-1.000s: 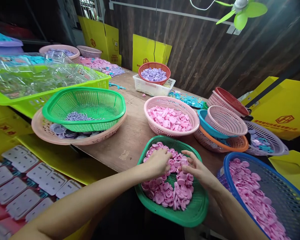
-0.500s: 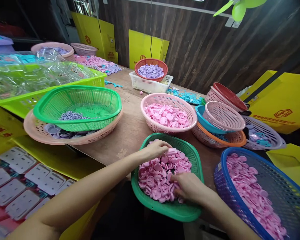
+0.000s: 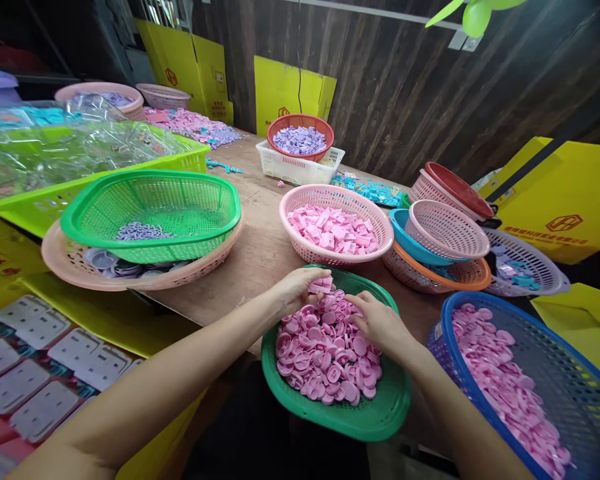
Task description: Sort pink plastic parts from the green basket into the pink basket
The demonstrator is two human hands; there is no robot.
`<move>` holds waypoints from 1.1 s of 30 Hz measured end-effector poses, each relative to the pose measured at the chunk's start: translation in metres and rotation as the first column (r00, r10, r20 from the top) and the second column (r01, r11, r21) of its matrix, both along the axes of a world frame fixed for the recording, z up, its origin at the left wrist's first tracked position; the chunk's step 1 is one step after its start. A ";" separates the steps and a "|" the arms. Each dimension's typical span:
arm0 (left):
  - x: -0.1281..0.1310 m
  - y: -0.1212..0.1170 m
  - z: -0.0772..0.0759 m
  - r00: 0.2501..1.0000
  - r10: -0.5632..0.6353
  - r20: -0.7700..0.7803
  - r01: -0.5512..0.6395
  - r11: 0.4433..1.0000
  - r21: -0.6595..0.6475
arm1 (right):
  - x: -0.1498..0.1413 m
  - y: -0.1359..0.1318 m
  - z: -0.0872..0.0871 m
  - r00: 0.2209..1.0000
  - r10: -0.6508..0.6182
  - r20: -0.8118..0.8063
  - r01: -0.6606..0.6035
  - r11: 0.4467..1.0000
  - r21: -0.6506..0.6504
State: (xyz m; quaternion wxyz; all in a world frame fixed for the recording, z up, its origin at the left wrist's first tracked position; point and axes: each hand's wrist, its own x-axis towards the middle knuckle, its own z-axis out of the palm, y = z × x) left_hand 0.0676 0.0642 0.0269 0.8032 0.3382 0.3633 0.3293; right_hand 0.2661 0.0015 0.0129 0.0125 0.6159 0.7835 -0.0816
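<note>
My left hand [image 3: 300,291] is closed on a pink plastic block [image 3: 321,285], above the far left part of a dark green basket [image 3: 330,427]. Pink round plastic pieces [image 3: 325,353] with stems and discs fill this basket. Over its right side is my right hand [image 3: 377,323], thumb and index finger drawn together close to the block. Whatever lies between those fingertips, if anything, is too small to make out. Just behind the green basket stands a pink basket [image 3: 293,243] heaped with similar pink blocks [image 3: 330,228].
At right, a blue basket [image 3: 450,360] holds more pink round pieces. Stacked baskets [image 3: 450,230] stand behind it. On the left, a bright green basket [image 3: 150,175] rests in a peach one [image 3: 65,267]. Farther back, a red basket [image 3: 300,120] holds purple pieces.
My left hand has moved back slightly and now raises a pink block. My right hand has lifted out of the round pieces and moved up towards the left hand.
</note>
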 end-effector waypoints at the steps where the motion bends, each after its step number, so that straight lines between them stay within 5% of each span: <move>1: 0.001 0.000 0.002 0.999 -0.034 -0.019 0.034 0.998 0.043 | -0.003 0.000 -0.002 0.999 0.018 0.038 -0.017 0.999 -0.030; 4: 0.003 0.005 0.013 0.994 -0.056 -0.098 0.072 0.982 0.173 | -0.003 -0.003 -0.004 0.995 0.052 0.090 -0.043 0.994 -0.098; 8: 0.012 0.040 0.038 0.967 0.174 -0.187 -0.062 0.870 0.489 | 0.009 -0.015 0.000 0.987 0.111 0.117 -0.090 0.982 -0.169; 11: 0.020 0.077 0.058 0.856 0.440 -0.273 -0.062 0.611 0.789 | 0.011 -0.023 0.003 0.984 0.099 0.150 -0.075 0.985 -0.158; 14: 0.024 0.092 0.067 0.676 0.674 -0.298 0.108 0.309 0.945 | 0.007 -0.025 -0.001 0.980 0.061 0.189 -0.038 0.992 -0.122; 16: 0.022 0.079 0.064 0.621 0.708 -0.337 0.263 0.217 0.940 | 0.003 -0.026 -0.006 0.978 0.059 0.199 -0.034 0.992 -0.125; 19: 0.010 0.034 0.049 0.590 0.607 -0.532 0.533 0.202 0.822 | 0.000 -0.028 -0.011 0.979 0.086 0.185 -0.061 0.988 -0.138; 23: -0.014 -0.028 0.022 0.333 0.571 -0.750 0.793 0.261 0.551 | 0.002 -0.033 -0.012 0.982 0.141 0.127 -0.121 0.981 -0.154; 26: -0.028 -0.054 0.007 0.212 0.564 -0.798 0.879 0.247 0.408 | 0.005 -0.039 -0.013 0.984 0.160 0.083 -0.142 0.972 -0.188; 30: -0.031 -0.073 -0.009 0.161 0.554 -0.817 0.940 0.167 0.298 | 0.006 -0.044 -0.017 0.990 0.129 0.058 -0.116 0.977 -0.181; 33: -0.023 -0.081 -0.020 0.116 0.548 -0.829 0.940 0.208 0.269 | 0.005 -0.042 -0.019 0.996 0.073 0.053 -0.066 0.989 -0.130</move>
